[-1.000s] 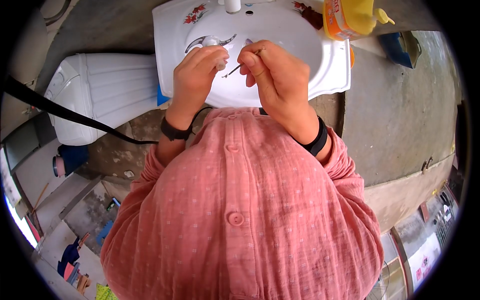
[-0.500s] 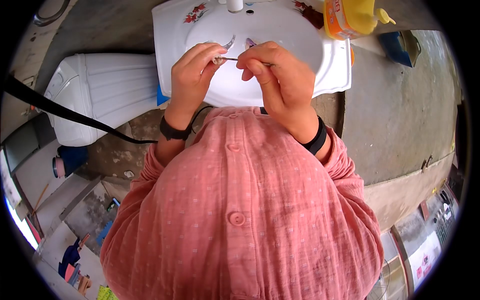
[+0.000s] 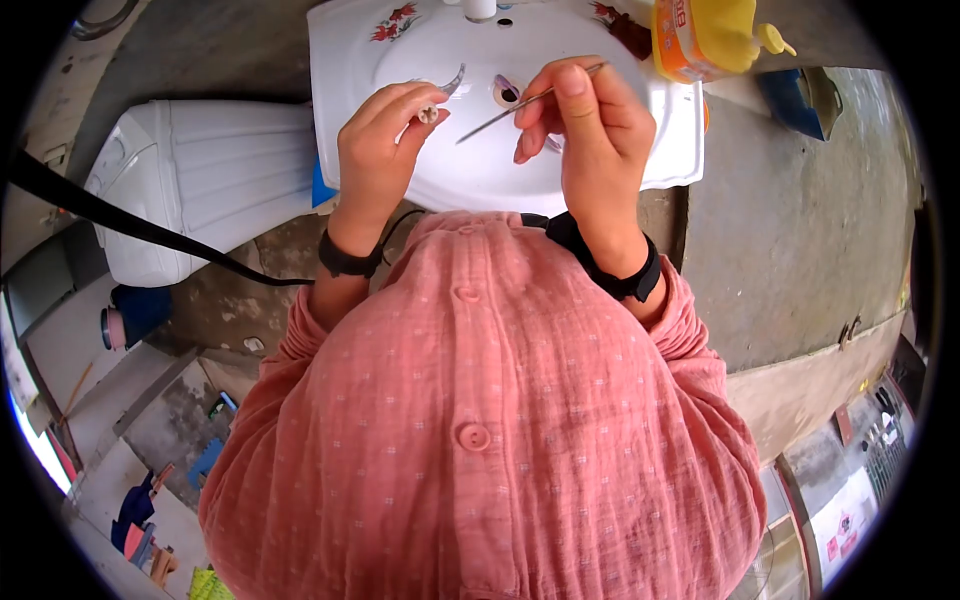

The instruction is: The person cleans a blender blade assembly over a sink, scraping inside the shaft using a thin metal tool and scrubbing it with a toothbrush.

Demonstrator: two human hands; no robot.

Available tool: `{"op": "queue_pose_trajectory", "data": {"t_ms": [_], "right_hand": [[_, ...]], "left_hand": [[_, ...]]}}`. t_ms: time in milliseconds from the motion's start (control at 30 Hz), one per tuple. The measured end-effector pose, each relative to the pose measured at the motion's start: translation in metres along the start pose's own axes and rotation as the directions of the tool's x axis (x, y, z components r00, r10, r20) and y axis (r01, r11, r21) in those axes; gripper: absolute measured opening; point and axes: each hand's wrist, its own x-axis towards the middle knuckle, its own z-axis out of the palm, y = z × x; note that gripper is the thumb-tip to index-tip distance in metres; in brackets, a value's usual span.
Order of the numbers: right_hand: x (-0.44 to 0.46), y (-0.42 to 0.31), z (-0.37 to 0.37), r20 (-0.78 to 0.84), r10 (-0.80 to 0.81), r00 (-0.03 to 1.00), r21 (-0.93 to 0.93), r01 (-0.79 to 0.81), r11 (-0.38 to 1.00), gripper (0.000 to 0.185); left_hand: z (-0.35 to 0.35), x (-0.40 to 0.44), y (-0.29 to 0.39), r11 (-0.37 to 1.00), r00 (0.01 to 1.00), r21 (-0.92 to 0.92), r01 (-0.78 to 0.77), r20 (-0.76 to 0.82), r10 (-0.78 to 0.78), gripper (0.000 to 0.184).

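Note:
My left hand (image 3: 380, 150) is closed round a small whitish piece (image 3: 428, 114) with a hollow-looking end, from which a curved grey part (image 3: 455, 80) sticks out on the far side. Between the thumb and fingers of my right hand (image 3: 590, 120) is a thin metal rod (image 3: 490, 125). Its tip points down and left, a short way from the whitish piece and not touching it. Both hands are over the white sink (image 3: 480, 185). Near the drain hole, beside my right fingers, lies a small purplish item (image 3: 504, 83).
A yellow bottle (image 3: 722, 35) with an orange label stands at the sink's right rim, near a dark brown object (image 3: 628, 36). The white faucet (image 3: 479, 9) is at the far edge. Left of the sink is a white ribbed appliance (image 3: 220, 180). A blue container (image 3: 797, 100) lies at the right.
My right hand has moved right and turned, drawing the rod away from the whitish piece that it met half a second ago. The left hand keeps its hold, its piece now turned end-up.

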Motion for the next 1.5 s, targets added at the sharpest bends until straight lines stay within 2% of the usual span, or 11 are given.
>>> {"op": "queue_pose_trajectory", "data": {"t_ms": [67, 300, 533, 600, 800, 967, 1033, 1100, 1200, 1300, 1500], "right_hand": [[-0.001, 0.002, 0.0, -0.016, -0.08, 0.997, 0.023, 0.08, 0.996, 0.02], [-0.005, 0.003, 0.005, 0.162, -0.458, 0.874, -0.31, 0.485, 0.817, 0.004], [-0.005, 0.0, 0.008, 0.275, -0.43, 0.86, -0.369, 0.508, 0.778, 0.006], [-0.006, 0.001, 0.007, 0.4, -0.423, 0.813, -0.385, 0.568, 0.728, 0.005], [-0.005, 0.005, 0.01, 0.452, -0.519, 0.726, -0.401, 0.685, 0.608, 0.007], [-0.007, 0.006, 0.009, 0.46, -0.514, 0.724, -0.398, 0.686, 0.61, 0.008], [-0.008, 0.006, 0.009, 0.455, -0.483, 0.748, -0.399, 0.656, 0.64, 0.008], [-0.011, 0.009, 0.006, 0.362, -0.375, 0.854, -0.293, 0.486, 0.824, 0.01], [-0.013, 0.013, 0.006, 0.262, -0.407, 0.875, -0.185, 0.46, 0.868, 0.015], [-0.011, 0.012, 0.008, 0.146, -0.518, 0.843, -0.189, 0.537, 0.822, 0.008], [-0.015, 0.008, 0.005, 0.215, -0.5, 0.839, -0.222, 0.541, 0.811, 0.006]], "left_hand": [[-0.004, 0.0, 0.004, 0.999, 0.999, -0.011, 0.037, 0.016, -0.037, 0.015], [-0.002, -0.001, 0.004, 0.983, 0.987, -0.093, 0.16, 0.012, -0.159, 0.012], [-0.004, 0.0, 0.009, 0.988, 0.992, -0.088, 0.123, 0.006, -0.123, 0.014], [-0.004, 0.0, 0.01, 0.993, 0.996, -0.072, 0.095, 0.001, -0.095, 0.014], [-0.002, -0.003, 0.011, 0.995, 0.998, -0.085, 0.06, -0.023, -0.062, 0.015], [0.0, -0.004, 0.01, 0.994, 0.998, -0.103, 0.032, -0.043, -0.037, 0.015], [0.0, -0.006, 0.013, 0.979, 0.987, -0.145, 0.144, -0.054, -0.154, 0.014], [0.002, -0.007, 0.011, 0.971, 0.983, -0.175, 0.161, -0.056, -0.173, 0.013], [0.003, -0.007, 0.011, 0.966, 0.981, -0.198, 0.165, -0.065, -0.181, 0.012], [0.005, -0.008, 0.014, 0.956, 0.978, -0.231, 0.18, -0.067, -0.2, 0.011], [0.005, -0.009, 0.011, 0.935, 0.969, -0.295, 0.196, -0.087, -0.231, 0.014]]}}
